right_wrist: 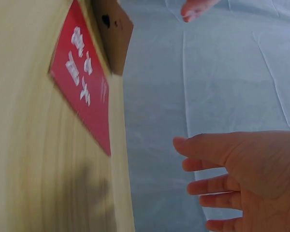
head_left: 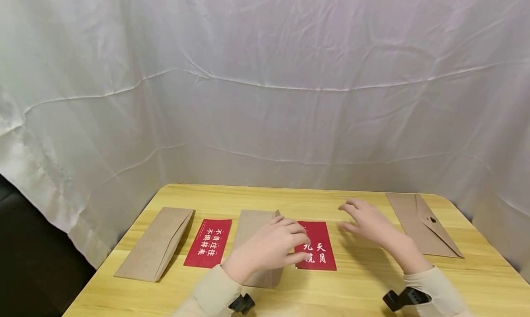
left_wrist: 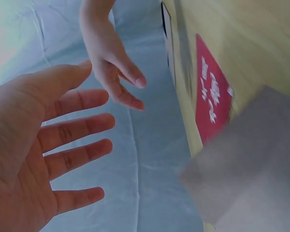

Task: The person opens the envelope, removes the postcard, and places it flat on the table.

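My left hand [head_left: 275,243] hovers over a kraft-paper envelope [head_left: 252,222] at the middle of the table, its fingers spread and holding nothing. Its fingertips overlap a red card [head_left: 323,236] with white characters in the head view. To the right of that card, my right hand [head_left: 368,220] hangs in the air above the tabletop, fingers loosely bent, palm bare in the right wrist view. The left wrist view shows the open left palm [left_wrist: 19,145] with the grey-looking envelope [left_wrist: 251,164] off to the right.
A second red card [head_left: 209,243] lies left of the middle envelope. Farther left is another kraft envelope [head_left: 155,243]. A third envelope [head_left: 430,225], with a dark mark on its flap, lies at the right edge of the wooden table [head_left: 352,294]. White cloth [head_left: 265,100] hangs behind.
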Demonstrator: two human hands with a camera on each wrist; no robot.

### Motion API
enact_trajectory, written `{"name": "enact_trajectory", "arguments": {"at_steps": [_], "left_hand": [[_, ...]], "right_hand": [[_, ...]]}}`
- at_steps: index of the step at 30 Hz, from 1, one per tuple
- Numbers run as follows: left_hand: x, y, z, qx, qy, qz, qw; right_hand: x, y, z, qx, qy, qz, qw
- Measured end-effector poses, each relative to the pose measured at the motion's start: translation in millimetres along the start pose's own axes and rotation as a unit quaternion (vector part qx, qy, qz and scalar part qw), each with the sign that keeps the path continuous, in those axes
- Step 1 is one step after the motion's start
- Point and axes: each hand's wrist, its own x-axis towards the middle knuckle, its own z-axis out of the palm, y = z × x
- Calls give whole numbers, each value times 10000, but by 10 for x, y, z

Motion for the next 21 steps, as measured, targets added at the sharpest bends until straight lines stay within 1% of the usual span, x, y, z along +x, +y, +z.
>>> {"name": "enact_trajectory", "arguments": {"at_steps": [6,9,12,17,21], "left_hand": [[217,86,-12,37,-152,-120,9998],[319,117,-9,34,-216,-224,9995],[423,152,-8,3,-260,-377,9989],[602,234,-4,-60,-331,-616,9975],[758,335,-4,-153,-373,-700,9967]], "right_hand": [[-201,169,-49,-87,296,-90,9995],[-316,255,-75,-88,383,-52,9992],[-438,350,-103,-101,410,28,9991],[-627,510,-145,-227,315,267,9989],[-760,656,-149,-437,316,411,9977]]}}
